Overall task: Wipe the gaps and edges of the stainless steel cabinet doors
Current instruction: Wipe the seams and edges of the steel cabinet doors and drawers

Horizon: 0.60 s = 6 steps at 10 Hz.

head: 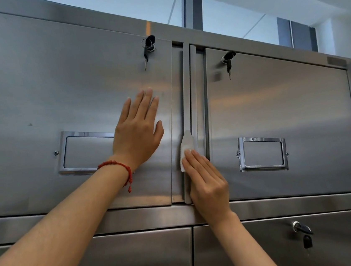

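Two upper stainless steel cabinet doors face me, the left door and the right door, with a vertical gap and handle strip between them. My left hand lies flat on the left door, fingers straight and spread. My right hand presses a white wipe against the strip with straight fingers. The wipe sticks up above the fingertips and partly hides the gap's edge.
Keys hang from the lock on the left door and the lock on the right door. Each door carries a metal label frame. Lower doors sit below a horizontal rail, one with a key.
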Tool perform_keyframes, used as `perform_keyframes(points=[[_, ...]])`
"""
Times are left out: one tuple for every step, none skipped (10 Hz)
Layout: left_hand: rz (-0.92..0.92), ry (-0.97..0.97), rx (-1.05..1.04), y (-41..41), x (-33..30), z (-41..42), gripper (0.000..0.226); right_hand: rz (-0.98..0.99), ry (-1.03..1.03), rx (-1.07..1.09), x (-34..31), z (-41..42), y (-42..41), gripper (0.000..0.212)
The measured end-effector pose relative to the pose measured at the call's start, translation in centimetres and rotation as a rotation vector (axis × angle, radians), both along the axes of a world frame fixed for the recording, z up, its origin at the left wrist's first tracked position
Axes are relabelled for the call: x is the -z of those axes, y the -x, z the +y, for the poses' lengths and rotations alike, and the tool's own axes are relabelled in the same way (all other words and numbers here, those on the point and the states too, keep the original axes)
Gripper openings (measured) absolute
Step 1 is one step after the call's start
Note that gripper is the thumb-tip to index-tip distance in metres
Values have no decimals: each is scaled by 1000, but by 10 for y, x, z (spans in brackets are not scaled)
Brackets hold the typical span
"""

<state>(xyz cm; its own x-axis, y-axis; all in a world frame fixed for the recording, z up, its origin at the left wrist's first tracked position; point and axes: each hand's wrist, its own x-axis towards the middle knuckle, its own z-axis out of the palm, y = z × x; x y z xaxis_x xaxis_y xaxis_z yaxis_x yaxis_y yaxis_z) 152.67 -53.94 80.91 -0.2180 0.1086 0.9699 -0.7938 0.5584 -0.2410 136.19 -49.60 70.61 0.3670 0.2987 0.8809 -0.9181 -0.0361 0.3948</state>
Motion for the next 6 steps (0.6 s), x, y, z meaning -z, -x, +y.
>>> perform_keyframes(points=[[-1,1,2,0,0,0,53,-10,-2,-6,-7,-1,0,26],[2,6,5,0,0,0,53,-13,-22,-5,-16,-1,0,33],[0,4,-3,0,0,0,54,-4,-1,-11,-23,-1,-1,27],[-2,-5,-4,0,1,0,54,-15,-15,-15,-21,-2,-1,28],[-4,-10,-7,0,1,-1,54,-37,-36,-15,-14,-3,-1,34],[-5,-13,-5,0,0,-1,54,-26,-17,1,-14,-4,0,27]])
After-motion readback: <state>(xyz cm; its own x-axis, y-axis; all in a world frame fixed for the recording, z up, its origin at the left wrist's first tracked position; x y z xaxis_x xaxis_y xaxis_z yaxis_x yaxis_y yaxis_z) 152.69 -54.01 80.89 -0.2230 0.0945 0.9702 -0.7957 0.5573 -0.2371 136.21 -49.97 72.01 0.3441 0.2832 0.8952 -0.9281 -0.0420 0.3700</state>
